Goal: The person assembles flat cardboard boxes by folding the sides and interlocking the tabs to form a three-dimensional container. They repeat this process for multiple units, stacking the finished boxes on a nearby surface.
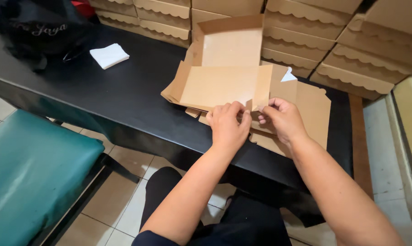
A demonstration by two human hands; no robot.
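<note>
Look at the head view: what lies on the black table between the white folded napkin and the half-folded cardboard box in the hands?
Only bare black table separates the white napkin from the cardboard box; the head view shows it.

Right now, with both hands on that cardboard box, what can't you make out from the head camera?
- Near corner of the half-folded box: covered by the left hand and right hand, so the tab's state is unclear.
- Flat blanks beneath: count hidden by the box on top.
- Stacked finished boxes: cut off by top and right edges.
- Black bag: cut off top left, contents unseen.
</note>
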